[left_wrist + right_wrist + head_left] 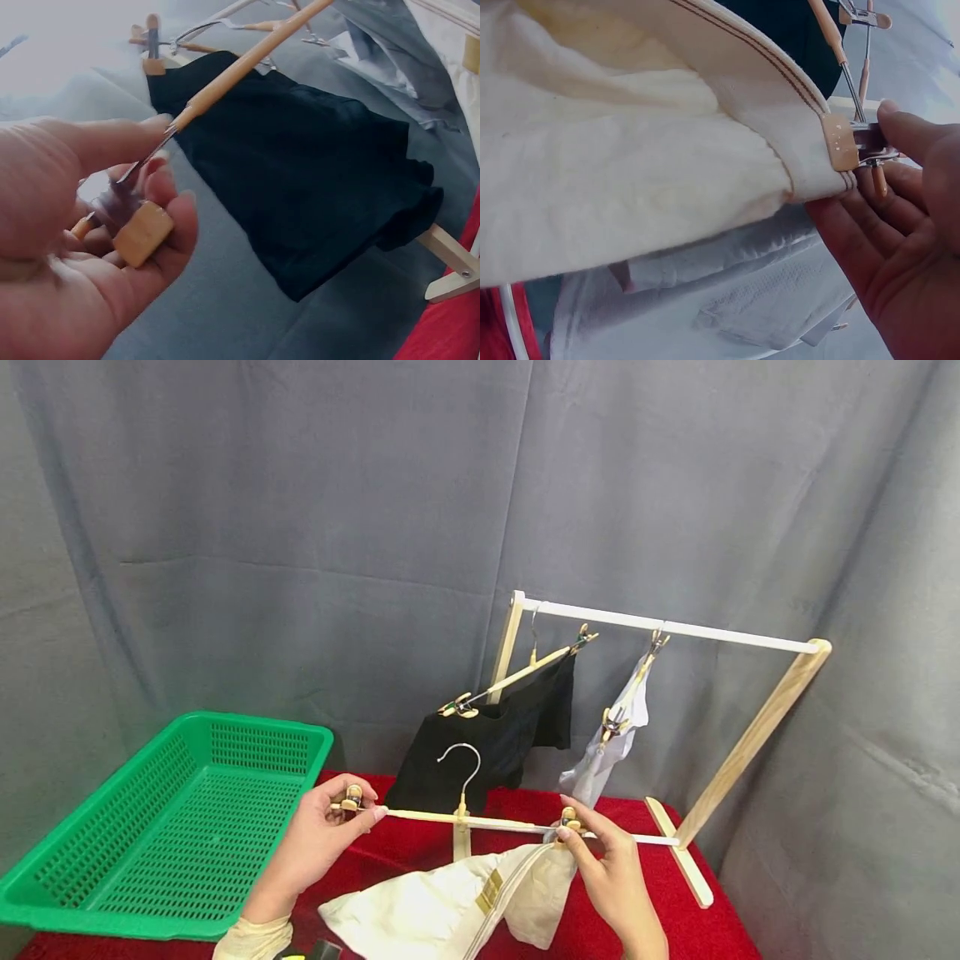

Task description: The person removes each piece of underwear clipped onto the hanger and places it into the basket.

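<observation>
- Cream garment [420,902]: hangs below the right fingers, its edge in the right clip [841,142]; probably light, soft and floppy, best taken by its stitched band.
- Hanger [427,816]: runs between both hands' fingers; likely light and stiff, best held near the clips.
- Left hand [315,831]: fingers curled round the left clip [144,234].
- Right hand [611,877]: fingers and thumb pinch the right clip.
- Tan patch [490,893]: below and between the fingers; no writing legible.
- Rack [742,752], black garment [510,735], pale garment [636,706]: beyond the fingers.
- Basket [135,922]: left of the left fingers.

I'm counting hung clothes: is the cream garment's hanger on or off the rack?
Off: its hook stands clear of the rail.
</observation>
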A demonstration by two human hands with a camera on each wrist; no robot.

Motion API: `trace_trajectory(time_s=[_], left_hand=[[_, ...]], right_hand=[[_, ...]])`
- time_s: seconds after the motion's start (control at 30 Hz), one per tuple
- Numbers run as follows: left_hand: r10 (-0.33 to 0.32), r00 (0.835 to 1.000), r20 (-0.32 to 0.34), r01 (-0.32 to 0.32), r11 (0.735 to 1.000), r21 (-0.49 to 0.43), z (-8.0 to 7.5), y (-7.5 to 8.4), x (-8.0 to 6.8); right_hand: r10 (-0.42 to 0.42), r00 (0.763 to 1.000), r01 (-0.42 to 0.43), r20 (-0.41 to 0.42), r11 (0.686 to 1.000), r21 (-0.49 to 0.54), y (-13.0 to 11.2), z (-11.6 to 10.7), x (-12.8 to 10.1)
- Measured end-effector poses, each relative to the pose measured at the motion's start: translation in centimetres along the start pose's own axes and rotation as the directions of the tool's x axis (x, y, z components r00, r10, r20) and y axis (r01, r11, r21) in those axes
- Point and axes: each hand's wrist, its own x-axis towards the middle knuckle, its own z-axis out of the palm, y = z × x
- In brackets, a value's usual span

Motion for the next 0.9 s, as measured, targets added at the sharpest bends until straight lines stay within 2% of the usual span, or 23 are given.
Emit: trace_trajectory(time_s=[0.1,0.3,0.4,0.53,0.7,0.9], left_hand=[[0.024,1.000,0.013,-0.024,1.000,-0.003,-0.27,0.01,-0.15],[0.114,0.991,-0.065,-0.115,0.993,-0.018,-0.17,0.18,-0.35],[0.138,0.988,-0.069,-0.139,0.990,-0.014,-0.03,0.29,-0.37],[0.150,0.987,-0.050,-0.151,0.989,-0.008,0.05,0.20,-0.27],[0.157,0.987,-0.019,-0.157,0.988,-0.005,0.03,0.04,-0.20],[0.160,0.987,-0.026,-0.160,0.987,0.006,0.11,0.11,0.01]], right_hand=[[0.028,0.999,-0.028,0.020,1.000,0.012,-0.08,-0.18,0.11],[0.032,0.996,-0.033,0.078,0.999,0.016,-0.21,-0.34,0.05],[0.030,0.997,-0.032,0.075,0.999,0.021,-0.21,-0.49,-0.03],[0.028,0.998,-0.030,0.058,0.999,0.045,-0.28,-0.65,-0.05],[-0.032,0.999,0.031,0.019,0.998,0.055,-0.27,-0.70,-0.12],[-0.086,0.996,0.087,-0.011,0.995,0.042,-0.10,-0.80,-0.22]])
